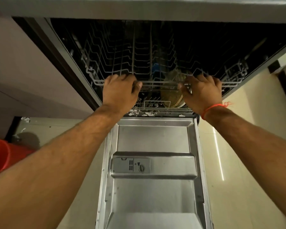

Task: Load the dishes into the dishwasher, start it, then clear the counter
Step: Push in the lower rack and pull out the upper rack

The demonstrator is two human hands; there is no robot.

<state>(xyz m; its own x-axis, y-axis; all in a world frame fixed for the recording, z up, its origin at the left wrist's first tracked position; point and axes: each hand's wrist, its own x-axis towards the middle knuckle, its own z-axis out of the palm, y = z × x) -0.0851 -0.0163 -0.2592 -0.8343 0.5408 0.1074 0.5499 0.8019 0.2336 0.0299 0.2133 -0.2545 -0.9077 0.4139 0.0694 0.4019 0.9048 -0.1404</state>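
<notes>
The upper rack (139, 63) is sitting inside the dishwasher (238, 47), its front rail at the opening. The left hand (120, 91) and right hand (203, 93) are each gripping that rail, well apart. Below, the open door (153, 187) is lying flat; a plate (172, 98) is standing in the lower rack (155, 104).

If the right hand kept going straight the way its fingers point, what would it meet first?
The right hand already grips the upper rack front rail; going on into the dishwasher, it would probably meet that rack's wire tines first. Depth is unclear.
</notes>
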